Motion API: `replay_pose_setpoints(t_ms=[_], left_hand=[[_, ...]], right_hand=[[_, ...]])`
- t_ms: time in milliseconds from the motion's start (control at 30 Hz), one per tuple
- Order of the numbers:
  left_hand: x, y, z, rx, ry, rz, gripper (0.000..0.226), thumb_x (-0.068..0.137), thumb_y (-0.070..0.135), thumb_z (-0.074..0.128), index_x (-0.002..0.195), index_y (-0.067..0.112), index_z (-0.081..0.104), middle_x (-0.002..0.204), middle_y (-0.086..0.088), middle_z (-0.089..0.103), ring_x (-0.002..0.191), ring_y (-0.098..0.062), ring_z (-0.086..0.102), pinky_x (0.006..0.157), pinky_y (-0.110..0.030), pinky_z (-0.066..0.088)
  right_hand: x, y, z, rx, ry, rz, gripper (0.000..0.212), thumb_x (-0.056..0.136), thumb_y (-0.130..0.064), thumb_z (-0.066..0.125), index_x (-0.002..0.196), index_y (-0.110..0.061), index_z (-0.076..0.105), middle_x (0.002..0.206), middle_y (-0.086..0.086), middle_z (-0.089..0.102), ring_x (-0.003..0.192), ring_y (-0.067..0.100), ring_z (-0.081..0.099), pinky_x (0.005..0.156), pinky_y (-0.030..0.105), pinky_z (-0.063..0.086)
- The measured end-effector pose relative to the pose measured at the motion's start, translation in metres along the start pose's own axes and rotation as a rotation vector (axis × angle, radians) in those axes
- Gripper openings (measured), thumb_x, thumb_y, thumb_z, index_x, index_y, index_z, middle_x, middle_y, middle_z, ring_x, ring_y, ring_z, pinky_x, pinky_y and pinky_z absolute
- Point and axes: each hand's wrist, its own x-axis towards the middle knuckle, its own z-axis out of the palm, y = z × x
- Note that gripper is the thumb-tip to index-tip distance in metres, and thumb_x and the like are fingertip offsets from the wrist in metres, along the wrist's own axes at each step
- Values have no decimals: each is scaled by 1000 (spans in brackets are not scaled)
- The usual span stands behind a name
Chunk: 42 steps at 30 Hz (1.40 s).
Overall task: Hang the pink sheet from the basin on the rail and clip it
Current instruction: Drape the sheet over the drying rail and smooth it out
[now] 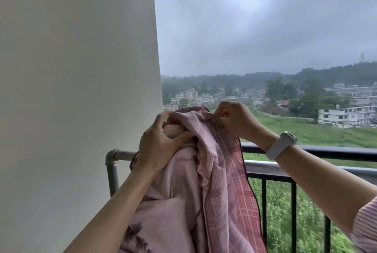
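Note:
The pink sheet [206,187], patterned with white dots and grid lines, is bunched and lifted up in front of me, its folds hanging down to the bottom of the view. My left hand [161,142] clutches a thick bundle of it near the top left. My right hand [236,120], with a white band on the wrist, pinches the sheet's top edge between thumb and fingers. The grey metal rail [122,154] runs behind the sheet at about wrist height, mostly hidden by the cloth. No basin and no clips are in view.
A white wall [77,89] fills the left side, with the rail's elbow joint [111,156] and vertical pipe against it. A black balcony railing [318,150] with upright bars runs to the right. Beyond are grass, houses and hills.

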Motion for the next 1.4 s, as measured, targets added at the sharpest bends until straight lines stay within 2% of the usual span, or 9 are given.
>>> replay_pose_setpoints(t_ms=[100,267,467,600,767,900,1133,1300,1400], left_hand=[[9,5,7,-18,-5,114,63,66,58,56,126,44,45,110,4,64,96,-15,60,81,-27,45],[34,13,27,87,-54,292,24,80,42,58,93,26,72,77,1,58,70,-21,61,59,-30,46],[54,10,46,87,-130,203,16,80,36,65,87,26,73,76,1,63,69,-22,60,60,-25,39],[62,4,44,-12,-161,85,15,74,29,71,89,28,72,86,3,71,78,-14,64,68,-20,47],[62,1,33,-133,-167,39,16,71,28,76,85,25,70,91,3,71,80,-6,63,74,-15,47],[62,12,19,-206,-31,44,12,73,26,74,84,21,71,90,2,72,78,-3,61,63,4,39],[71,38,-7,-230,92,110,14,76,29,70,88,20,69,94,2,71,85,-10,62,71,-11,41],[52,42,13,-179,41,51,18,78,29,69,90,16,70,96,-4,71,90,-18,64,75,-18,41],[39,37,22,-184,48,11,16,79,28,68,89,17,70,97,-6,71,89,-21,64,73,-20,39]], right_hand=[[5,-4,-4,63,22,10,18,70,-13,75,67,-24,61,62,-11,56,57,-1,50,46,3,36],[16,-8,-22,57,100,42,9,76,-10,70,84,-9,73,78,4,70,68,5,58,62,12,44],[-13,-20,-27,-119,-216,-51,73,62,-70,54,126,-40,40,114,-15,45,94,0,47,74,18,38],[-24,-19,-1,-371,-346,-17,44,78,-34,63,119,-26,47,106,1,62,85,18,56,72,31,47],[-26,-16,-3,-257,-150,104,13,77,-5,57,65,-8,61,59,10,59,54,22,54,50,27,41],[1,-17,-33,-112,55,234,14,73,1,60,62,-7,63,50,3,56,44,12,51,45,21,47],[47,-1,-95,-56,667,505,8,76,-7,61,76,-3,68,77,12,61,77,26,57,71,34,49],[-4,-4,-67,80,-93,438,24,83,-5,58,97,15,60,83,22,60,77,24,55,77,39,49],[-41,-16,-53,-17,-211,245,41,84,-20,61,121,-3,54,119,14,62,104,20,60,93,31,46]])
